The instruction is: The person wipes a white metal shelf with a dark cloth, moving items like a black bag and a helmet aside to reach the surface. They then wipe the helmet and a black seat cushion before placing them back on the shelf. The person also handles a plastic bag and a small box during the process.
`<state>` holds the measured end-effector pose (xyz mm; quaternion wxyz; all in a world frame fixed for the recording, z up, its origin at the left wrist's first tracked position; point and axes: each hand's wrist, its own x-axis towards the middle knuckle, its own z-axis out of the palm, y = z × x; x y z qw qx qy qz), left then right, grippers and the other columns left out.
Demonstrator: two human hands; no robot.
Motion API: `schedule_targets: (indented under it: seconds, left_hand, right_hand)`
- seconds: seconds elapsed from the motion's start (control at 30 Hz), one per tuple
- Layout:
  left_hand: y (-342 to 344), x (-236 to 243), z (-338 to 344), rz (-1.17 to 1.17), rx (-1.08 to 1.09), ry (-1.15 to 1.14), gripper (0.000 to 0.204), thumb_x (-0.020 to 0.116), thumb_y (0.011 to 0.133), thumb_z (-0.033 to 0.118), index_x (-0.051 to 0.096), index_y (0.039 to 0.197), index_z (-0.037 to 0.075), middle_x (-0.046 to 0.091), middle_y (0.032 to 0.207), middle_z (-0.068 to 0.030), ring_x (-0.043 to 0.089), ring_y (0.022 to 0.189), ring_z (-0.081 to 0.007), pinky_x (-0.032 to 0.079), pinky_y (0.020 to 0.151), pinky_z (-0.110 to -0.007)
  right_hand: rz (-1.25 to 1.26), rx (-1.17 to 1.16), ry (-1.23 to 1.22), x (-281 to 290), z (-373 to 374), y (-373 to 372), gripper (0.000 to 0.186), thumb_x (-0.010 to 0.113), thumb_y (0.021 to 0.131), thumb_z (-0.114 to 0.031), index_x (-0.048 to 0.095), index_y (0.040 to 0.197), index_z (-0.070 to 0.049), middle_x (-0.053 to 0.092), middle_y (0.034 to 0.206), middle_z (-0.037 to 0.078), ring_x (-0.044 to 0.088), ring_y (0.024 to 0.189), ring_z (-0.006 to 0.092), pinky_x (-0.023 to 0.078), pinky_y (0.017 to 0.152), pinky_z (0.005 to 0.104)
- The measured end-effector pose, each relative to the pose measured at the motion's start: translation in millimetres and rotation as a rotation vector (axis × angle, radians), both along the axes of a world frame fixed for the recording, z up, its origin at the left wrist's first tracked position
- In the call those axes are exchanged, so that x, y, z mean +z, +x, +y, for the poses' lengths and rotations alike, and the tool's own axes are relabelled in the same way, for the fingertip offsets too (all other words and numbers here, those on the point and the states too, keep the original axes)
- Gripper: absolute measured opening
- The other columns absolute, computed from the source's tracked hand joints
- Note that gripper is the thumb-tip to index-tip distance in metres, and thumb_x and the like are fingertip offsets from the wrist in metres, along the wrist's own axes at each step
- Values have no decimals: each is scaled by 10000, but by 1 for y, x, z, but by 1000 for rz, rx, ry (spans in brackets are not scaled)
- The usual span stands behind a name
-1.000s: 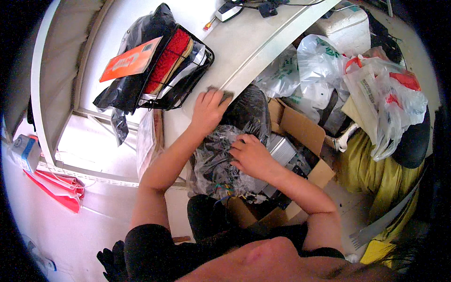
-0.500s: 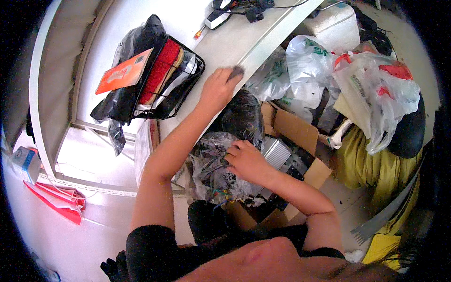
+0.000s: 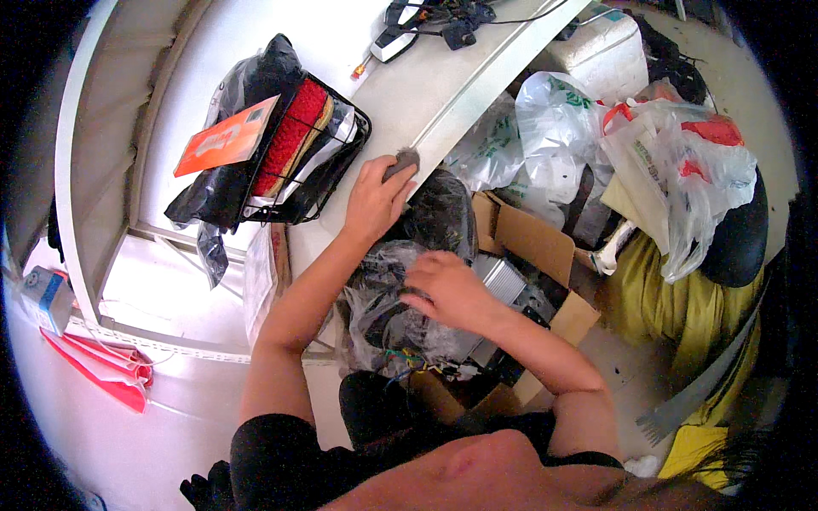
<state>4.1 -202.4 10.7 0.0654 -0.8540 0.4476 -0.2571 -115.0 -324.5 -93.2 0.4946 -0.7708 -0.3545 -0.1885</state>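
Note:
Pressed on the white shelf board [image 3: 473, 75], my left hand [image 3: 375, 196] has its fingers closed round a small dark-grey pad [image 3: 399, 163], perhaps a cloth or sponge. Beside it stands a black wire basket [image 3: 348, 147] holding red textured material [image 3: 291, 136], black plastic and an orange flat packet [image 3: 223, 138]. Lower down, my right hand [image 3: 439, 285], fingers apart, rests on crumpled dark and clear plastic [image 3: 383, 307] in or over an open cardboard box [image 3: 537, 238], beside a silver finned metal piece [image 3: 499, 277].
White plastic bags [image 3: 554, 128], a foam block [image 3: 605, 51] and yellow-olive fabric [image 3: 648, 315] pile at the right. Power adapters with cables [image 3: 460, 30] sit at the board's top. At left are a white metal frame [image 3: 75, 162], a small blue-white box [image 3: 47, 298] and red-white folded material [image 3: 111, 375].
My left hand moved up and right along the board with the grey pad, then back down and left. My right hand shifted slightly left on the plastic.

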Motion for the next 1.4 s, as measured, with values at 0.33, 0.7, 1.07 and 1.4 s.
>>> schedule_targets:
  seconds: [0.33,0.7,1.07,1.4]
  left_hand:
    - [-11,18,83,519,189,-115,667,441,827,106,68,1374,20,285,1375,-165,317,1236,-341,277,1003,-359]
    - [-25,18,116,457,215,-112,656,585,740,157,299,1312,10,356,1329,-185,356,1208,-337,261,1012,-367]
    - [-29,18,119,422,237,-117,568,599,722,142,409,1243,19,417,1282,-171,398,1170,-324,302,985,-368]
    - [-30,19,116,334,200,-73,507,599,715,131,461,1189,15,441,1260,-166,427,1140,-319,333,958,-358]
  right_hand:
    - [-254,-463,260,40,42,86,464,660,690,-253,514,1120,-157,434,1207,91,372,1145,315,305,939,490]
    - [-367,-957,302,24,-90,180,296,620,710,-156,588,1002,-122,536,1041,88,476,993,299,349,881,426]
    - [87,-591,437,19,5,101,409,590,780,-106,482,1164,-21,440,1042,180,497,915,328,434,787,365]
    - [-15,-725,635,17,-40,150,208,565,729,-28,483,920,-14,468,901,198,486,856,389,416,755,420]
